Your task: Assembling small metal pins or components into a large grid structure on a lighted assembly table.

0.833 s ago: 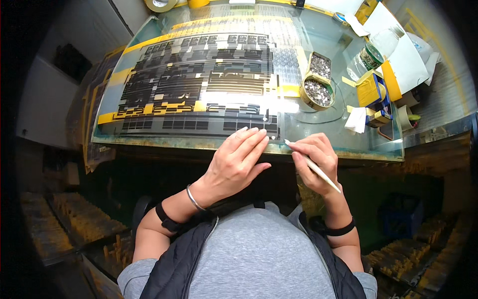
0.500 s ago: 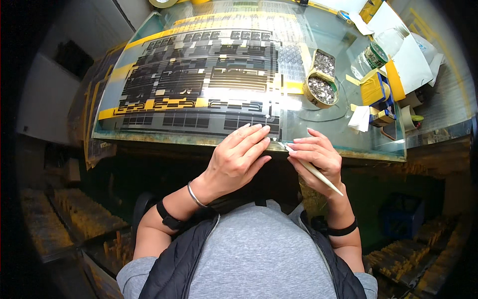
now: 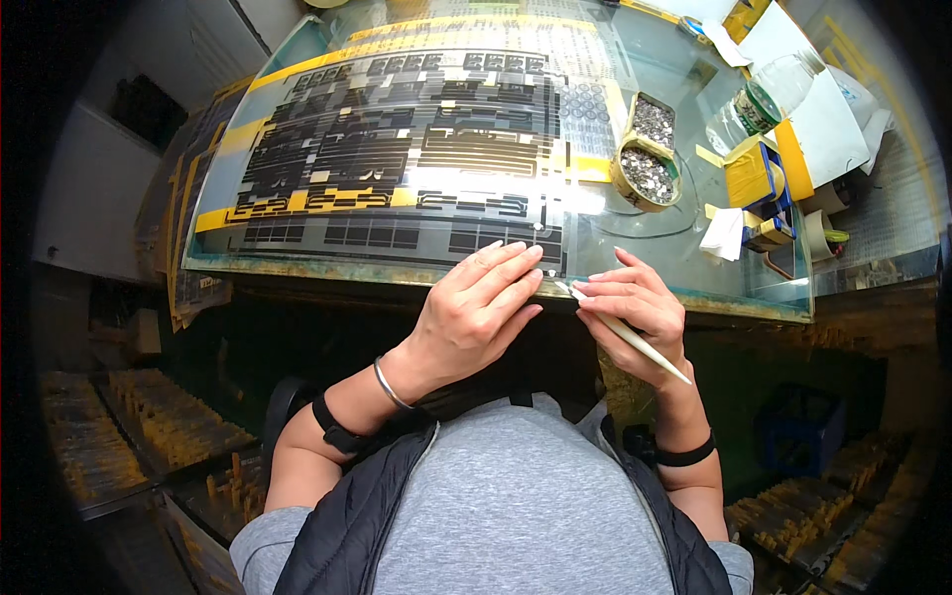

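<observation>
My left hand [image 3: 474, 302] lies with its fingers stretched out over the near edge of a large film sheet [image 3: 372, 220] printed with black and yellow patterns. The sheet rests on a glass-topped table [image 3: 709, 276]. Just to the right, my right hand [image 3: 640, 305] pinches a slim tool with a tapered white handle [image 3: 650, 352] like a pen. Its thin tip points left at the sheet's lower right corner, close to the left fingertips. What kind of tip it has is too small to tell. Small white specks [image 3: 552, 275] sit by the tip.
Two small tubs of greyish bits, a round one [image 3: 647, 177] and a squarish one [image 3: 654, 121], stand beyond my right hand. Farther right are a blue tape dispenser [image 3: 762, 180], a folded white paper [image 3: 722, 234] and a clear jar [image 3: 783, 81]. Yellow-edged panels [image 3: 180, 243] lean at the left.
The view has shifted slightly. Both hands keep nearly the same pose, and the white-handled tool stays at the sheet's corner.
</observation>
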Demonstrator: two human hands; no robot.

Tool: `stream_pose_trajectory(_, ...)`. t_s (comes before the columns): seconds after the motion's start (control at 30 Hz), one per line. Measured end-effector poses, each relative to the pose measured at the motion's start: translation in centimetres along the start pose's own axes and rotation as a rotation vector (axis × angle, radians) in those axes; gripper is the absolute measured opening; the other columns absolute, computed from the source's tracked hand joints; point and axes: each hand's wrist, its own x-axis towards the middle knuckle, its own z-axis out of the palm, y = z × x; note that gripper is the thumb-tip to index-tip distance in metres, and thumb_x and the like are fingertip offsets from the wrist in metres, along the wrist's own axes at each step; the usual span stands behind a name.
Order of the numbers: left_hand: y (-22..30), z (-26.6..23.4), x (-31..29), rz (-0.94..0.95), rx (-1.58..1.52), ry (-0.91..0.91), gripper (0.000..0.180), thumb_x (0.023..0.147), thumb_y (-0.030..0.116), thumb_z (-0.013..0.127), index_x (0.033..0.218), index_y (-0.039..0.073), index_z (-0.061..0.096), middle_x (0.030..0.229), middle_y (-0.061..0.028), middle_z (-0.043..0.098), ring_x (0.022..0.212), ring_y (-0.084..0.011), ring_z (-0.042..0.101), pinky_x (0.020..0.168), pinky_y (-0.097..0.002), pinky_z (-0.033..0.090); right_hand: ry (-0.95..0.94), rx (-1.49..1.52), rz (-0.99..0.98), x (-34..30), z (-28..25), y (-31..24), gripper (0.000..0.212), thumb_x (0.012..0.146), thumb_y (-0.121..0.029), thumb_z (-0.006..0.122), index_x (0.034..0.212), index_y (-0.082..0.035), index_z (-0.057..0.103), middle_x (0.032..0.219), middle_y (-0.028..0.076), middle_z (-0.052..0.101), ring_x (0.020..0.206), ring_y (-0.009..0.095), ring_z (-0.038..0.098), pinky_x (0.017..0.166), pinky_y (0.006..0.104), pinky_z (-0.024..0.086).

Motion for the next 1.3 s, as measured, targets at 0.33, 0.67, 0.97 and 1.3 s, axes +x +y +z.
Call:
stream_pose_trajectory(0.33,-0.1,0.0,0.1,-0.003,-0.001,-0.009,0.034,0.077,0.009,0.077,0.107,-0.001,0.066,0.123,-0.0147,0.064,0.117,-0.0311,0.060,0.101,-0.0420,0.049,-0.015,-0.006,0.000,0.1,0.0,0.2,0.020,0.072,-0.002,0.080,0.089,-0.010,0.073,0.095,0.004,0.074,0.089,0.021,0.069,0.100,0.0509,0.047)
stream_pose_trajectory(0.67,-0.2,0.1,0.8,-0.024,-0.112,0.015,0.028,0.072,0.005,0.076,0.098,-0.002,0.067,0.121,-0.0151,0.065,0.115,-0.0307,0.061,0.099,-0.0408,0.050,0.013,-0.083,-0.099,-0.1,0.4,0.5,0.022,0.070,-0.003,0.080,0.089,-0.011,0.073,0.093,0.004,0.075,0.086,0.021,0.069,0.095,0.0491,0.051)
stream_pose_trajectory(0.97,-0.3,0.4,1.1,-0.029,-0.135,0.039,0.025,0.068,0.003,0.075,0.092,-0.002,0.068,0.115,-0.0146,0.067,0.112,-0.0299,0.063,0.096,-0.0400,0.052,0.072,-0.147,-0.140,0.2,1.0,0.3,0.023,0.069,-0.001,0.080,0.089,-0.011,0.073,0.090,0.004,0.074,0.083,0.021,0.069,0.089,0.0441,0.055)
stream_pose_trajectory(1.3,-0.1,0.6,1.3,-0.020,-0.097,0.060,0.024,0.067,0.004,0.075,0.089,-0.001,0.067,0.112,-0.0142,0.068,0.109,-0.0297,0.064,0.095,-0.0396,0.052,0.240,-0.047,0.141,0.3,2.5,-1.1,0.017,0.073,0.002,0.078,0.086,-0.007,0.073,0.083,0.008,0.073,0.076,0.020,0.069,0.089,0.0432,0.055)
